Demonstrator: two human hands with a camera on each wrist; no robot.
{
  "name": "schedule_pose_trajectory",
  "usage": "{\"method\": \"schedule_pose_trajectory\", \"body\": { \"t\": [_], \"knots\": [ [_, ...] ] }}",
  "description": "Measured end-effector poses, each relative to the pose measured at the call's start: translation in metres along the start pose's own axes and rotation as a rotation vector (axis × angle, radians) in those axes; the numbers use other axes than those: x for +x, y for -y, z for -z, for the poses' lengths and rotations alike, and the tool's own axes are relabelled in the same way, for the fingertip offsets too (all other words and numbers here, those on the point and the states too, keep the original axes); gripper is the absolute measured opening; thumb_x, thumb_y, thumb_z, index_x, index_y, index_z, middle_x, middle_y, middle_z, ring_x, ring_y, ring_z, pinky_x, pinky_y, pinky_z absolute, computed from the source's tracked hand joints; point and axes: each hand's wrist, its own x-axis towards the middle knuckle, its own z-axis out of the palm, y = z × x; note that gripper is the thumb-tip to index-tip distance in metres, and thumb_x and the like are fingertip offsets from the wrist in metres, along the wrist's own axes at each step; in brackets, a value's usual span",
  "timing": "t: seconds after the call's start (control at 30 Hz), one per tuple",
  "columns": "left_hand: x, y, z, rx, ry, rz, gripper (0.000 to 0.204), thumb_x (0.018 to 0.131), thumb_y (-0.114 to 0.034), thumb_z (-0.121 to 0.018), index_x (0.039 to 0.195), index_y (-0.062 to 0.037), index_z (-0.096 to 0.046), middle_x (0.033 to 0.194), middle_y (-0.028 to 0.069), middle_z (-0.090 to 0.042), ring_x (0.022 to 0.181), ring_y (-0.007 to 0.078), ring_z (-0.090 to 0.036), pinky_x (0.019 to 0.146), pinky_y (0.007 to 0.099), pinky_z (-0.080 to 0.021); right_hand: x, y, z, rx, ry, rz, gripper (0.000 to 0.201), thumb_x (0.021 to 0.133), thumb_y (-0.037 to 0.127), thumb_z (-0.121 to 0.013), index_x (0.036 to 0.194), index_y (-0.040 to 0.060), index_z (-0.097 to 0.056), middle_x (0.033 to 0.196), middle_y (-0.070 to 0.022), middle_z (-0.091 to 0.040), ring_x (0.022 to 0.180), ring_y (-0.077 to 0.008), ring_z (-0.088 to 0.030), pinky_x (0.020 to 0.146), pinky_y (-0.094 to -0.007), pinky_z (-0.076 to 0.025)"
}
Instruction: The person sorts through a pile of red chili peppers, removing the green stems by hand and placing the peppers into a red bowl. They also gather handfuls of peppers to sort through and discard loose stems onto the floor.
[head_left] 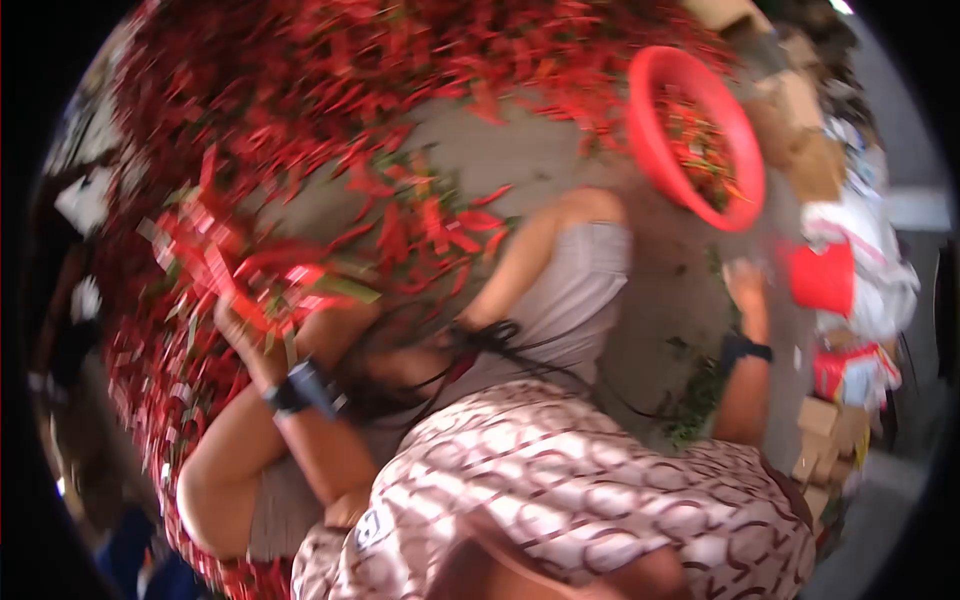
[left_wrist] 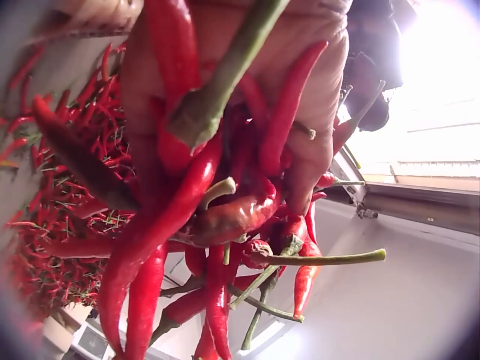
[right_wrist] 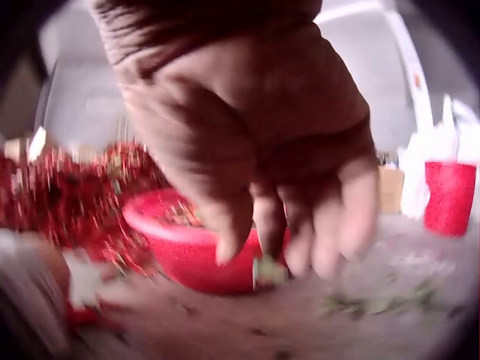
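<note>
In the head view my left hand point(head_left: 245, 335), at the left above the knee, grips a bunch of red chili peppers point(head_left: 215, 250). The left wrist view shows the peppers point(left_wrist: 161, 240) close up, bunched against the palm with several green stems sticking out. My right hand point(head_left: 745, 285) is out to the right, low over the floor. Seen from the right wrist, that hand point(right_wrist: 247, 127) hangs with loose, fairly straight fingers, blurred by motion. A small green bit point(right_wrist: 268, 273) shows at its fingertips. Behind it stands a red basin point(right_wrist: 199, 259) with chili peppers inside.
A large heap of red chilies point(head_left: 400, 60) spreads across the back and left. Loose chilies point(head_left: 430, 225) lie between the legs. Discarded greens point(head_left: 700, 395) lie at the right. Beyond are a red bucket point(head_left: 822, 278), white sacks point(head_left: 875, 260) and cardboard boxes point(head_left: 835, 425).
</note>
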Motion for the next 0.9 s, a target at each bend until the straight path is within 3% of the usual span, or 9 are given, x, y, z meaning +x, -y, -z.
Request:
{"method": "schedule_pose_trajectory", "body": {
  "t": [0.03,0.1,0.17,0.2,0.3,0.4,0.53,0.7,0.9],
  "knots": [
    [-0.001,-0.005,-0.003,-0.026,0.049,-0.039,0.028,0.092,-0.027,-0.053,0.114,-0.0095,-0.054,0.101,0.0053,-0.06,0.081,0.0163,-0.061,0.068,0.0298,-0.053,-0.027,-0.035,-0.119,0.088,0.052,0.023,0.045,0.078,0.042,-0.069,0.096,0.0011,-0.065,0.099,-0.0224,-0.064,0.094,-0.0399,-0.061,0.082,-0.0478,-0.048],
    [-0.006,-0.013,-0.01,-0.084,0.151,-0.114,0.028,0.092,-0.016,-0.053,0.119,-0.0102,-0.048,0.105,0.0057,-0.055,0.084,0.015,-0.059,0.07,0.0296,-0.053,-0.037,-0.018,-0.07,0.132,0.248,-0.009,0.044,0.073,0.036,-0.074,0.095,-0.001,-0.066,0.097,-0.0224,-0.065,0.094,-0.0369,-0.061,0.083,-0.0432,-0.048],
    [-0.002,-0.025,-0.023,-0.266,0.249,0.003,0.027,0.089,-0.015,-0.056,0.115,-0.0071,-0.052,0.103,0.0064,-0.059,0.085,0.0161,-0.061,0.073,0.0316,-0.054,-0.001,0.007,-0.06,0.781,0.146,-0.255,0.025,0.081,0.027,-0.069,0.093,0.0053,-0.066,0.074,-0.0053,-0.061,0.059,-0.0128,-0.054,0.049,-0.0297,-0.046],
    [0.004,-0.039,-0.029,-0.404,0.29,0.093,0.027,0.087,-0.014,-0.057,0.113,-0.0055,-0.055,0.102,0.0067,-0.061,0.085,0.0167,-0.062,0.074,0.0325,-0.054,0.011,0.06,0.034,1.082,0.232,-0.459,0.026,0.084,0.026,-0.066,0.104,0.0082,-0.065,0.076,0.0005,-0.059,0.059,-0.007,-0.052,0.044,-0.0232,-0.04],
    [0.005,-0.076,-0.037,-0.759,0.335,0.157,0.028,0.082,-0.012,-0.062,0.107,-0.0008,-0.061,0.099,0.0077,-0.066,0.086,0.0183,-0.065,0.078,0.0355,-0.054,0.084,0.113,0.07,1.3,0.031,-0.125,0.03,0.089,0.023,-0.059,0.112,0.004,-0.063,0.084,0.0004,-0.061,0.064,-0.005,-0.052,0.048,-0.0207,-0.038],
    [0.006,-0.108,-0.021,-0.783,0.258,0.071,0.041,0.077,-0.014,-0.068,0.114,0.0006,-0.057,0.102,0.0101,-0.066,0.09,0.0229,-0.066,0.083,0.0404,-0.055,0.121,0.201,0.161,1.281,-0.166,0.195,0.029,0.088,0.016,-0.06,0.108,-0.0046,-0.06,0.099,-0.0127,-0.068,0.089,-0.0184,-0.064,0.079,-0.0304,-0.049],
    [-0.008,-0.173,0.035,-0.693,0.164,0.052,0.031,0.084,-0.021,-0.063,0.105,0.0022,-0.061,0.095,0.0151,-0.068,0.08,0.0235,-0.067,0.071,0.038,-0.056,0.121,0.299,0.242,1.28,-0.132,0.499,0.025,0.083,0.011,-0.062,0.104,-0.0026,-0.061,0.09,-0.0172,-0.068,0.084,-0.019,-0.066,0.075,-0.031,-0.05],
    [-0.032,-0.252,0.09,-0.169,-0.287,-0.429,0.035,0.092,-0.022,-0.057,0.117,0.0023,-0.055,0.106,0.0147,-0.065,0.091,0.0244,-0.066,0.073,0.0372,-0.057,0.098,0.372,0.278,1.29,0.022,0.694,0.02,0.079,0.009,-0.064,0.094,-0.0038,-0.063,0.077,-0.0145,-0.067,0.072,-0.0197,-0.065,0.068,-0.0309,-0.05],
    [-0.06,-0.27,0.28,0.086,-0.621,-0.136,0.036,0.087,-0.028,-0.066,0.112,-0.0047,-0.055,0.11,0.0123,-0.061,0.089,0.0249,-0.063,0.065,0.0422,-0.055,0.092,0.401,0.257,1.228,0.207,0.761,0.022,0.075,0.008,-0.068,0.093,-0.005,-0.065,0.069,-0.0155,-0.064,0.064,-0.0171,-0.061,0.063,-0.0305,-0.048]
  ]
}}
